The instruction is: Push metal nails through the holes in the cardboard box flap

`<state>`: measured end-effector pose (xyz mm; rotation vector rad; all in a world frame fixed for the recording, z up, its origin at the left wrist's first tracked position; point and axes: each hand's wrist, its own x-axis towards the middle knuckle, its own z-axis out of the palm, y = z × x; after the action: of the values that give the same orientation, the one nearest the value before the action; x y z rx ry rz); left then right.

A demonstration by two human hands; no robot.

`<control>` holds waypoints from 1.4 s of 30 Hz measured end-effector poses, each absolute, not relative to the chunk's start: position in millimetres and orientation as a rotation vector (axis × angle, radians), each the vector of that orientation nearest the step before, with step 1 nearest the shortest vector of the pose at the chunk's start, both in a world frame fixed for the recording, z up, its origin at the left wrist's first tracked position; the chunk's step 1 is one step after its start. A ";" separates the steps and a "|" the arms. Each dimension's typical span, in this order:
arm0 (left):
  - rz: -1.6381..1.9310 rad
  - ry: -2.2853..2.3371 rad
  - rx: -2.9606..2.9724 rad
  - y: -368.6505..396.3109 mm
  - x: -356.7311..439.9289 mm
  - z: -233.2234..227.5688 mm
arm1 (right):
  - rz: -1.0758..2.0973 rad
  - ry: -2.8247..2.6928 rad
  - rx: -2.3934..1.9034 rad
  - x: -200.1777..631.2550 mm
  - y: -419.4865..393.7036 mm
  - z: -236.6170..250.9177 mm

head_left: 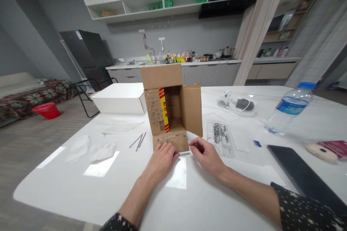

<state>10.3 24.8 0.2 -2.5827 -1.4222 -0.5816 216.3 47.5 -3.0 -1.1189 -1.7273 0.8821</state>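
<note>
Observed cardboard box (173,101) standing open on white surface (81,195), lower flap (179,143) folded outward at front. Noted small grey studs on left flap (154,115), beside yellow-and-red tape (164,112). Found left hand (164,157) palm down at lower flap, fingers bent; cannot tell whether gripping anything beneath. Found right hand (204,153) just beside same flap's right edge, thumb and fingertips close together, gap narrow; cannot tell whether pinching a small item. Noted thin metal rod (185,154) near left hand's thumb; cannot confirm contact. Recorded left of box: long metal nails (141,141), white tissues (103,152), white box (119,103). Recorded right of box: clear case (210,128) containing small metal pieces (221,133), dark flat device (300,177), 1 blue-capped bottle (291,110).
</note>
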 end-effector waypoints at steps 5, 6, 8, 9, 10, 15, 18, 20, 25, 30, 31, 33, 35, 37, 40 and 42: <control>-0.590 -1.448 -2.614 22.3 10.2 4.1 | 0.888 -1.722 -1.109 215.8 47.4 -3.0; -0.597 -1.455 -2.605 22.0 10.0 3.8 | 0.890 -1.720 -1.109 215.7 47.6 -3.4; -0.599 -1.467 -2.590 21.7 9.6 2.6 | 0.893 -1.719 -1.107 215.5 48.0 -4.4; -0.597 -1.475 -2.586 21.7 9.4 1.9 | 0.894 -1.719 -1.106 215.5 48.1 -4.8; -0.594 -1.485 -2.583 21.7 9.2 1.2 | 0.894 -1.719 -1.104 215.4 48.3 -5.0; -0.571 -1.527 -2.599 22.4 9.7 -0.1 | 0.897 -1.722 -1.101 215.5 48.1 -3.2; -0.560 -1.514 -2.599 23.5 10.9 -1.8 | 0.909 -1.719 -1.098 215.5 47.4 -1.7; -0.589 -1.508 -2.570 24.4 11.4 -3.3 | 0.915 -1.716 -1.092 215.6 47.1 -1.3; -0.836 -1.544 -2.441 27.1 9.0 -4.2 | 0.915 -1.724 -1.098 215.4 47.4 -1.5; -1.051 -1.519 -2.300 29.2 4.3 -2.3 | 0.913 -1.737 -1.095 215.0 46.8 -0.7; -1.064 -1.503 -2.276 29.2 4.0 -1.6 | 0.910 -1.740 -1.096 215.0 46.7 -0.4; -1.083 -1.474 -2.220 29.0 4.2 0.4 | 0.903 -1.745 -1.098 214.8 46.7 0.4; -1.101 -1.451 -2.167 29.0 5.4 2.8 | 0.899 -1.752 -1.099 214.5 46.8 0.8; -1.113 -1.429 -2.129 29.8 6.6 4.7 | 0.897 -1.757 -1.094 214.4 47.1 0.6; -1.101 -1.417 -2.106 32.4 7.7 5.4 | 0.898 -1.752 -1.086 214.5 47.2 -0.8; -1.082 -1.423 -2.104 34.5 8.0 5.4 | 0.898 -1.750 -1.080 214.7 47.0 -1.6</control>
<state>8.0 34.5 5.4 -2.1043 -1.4226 -1.0824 214.7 47.0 -1.6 -1.0800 -1.7500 0.8976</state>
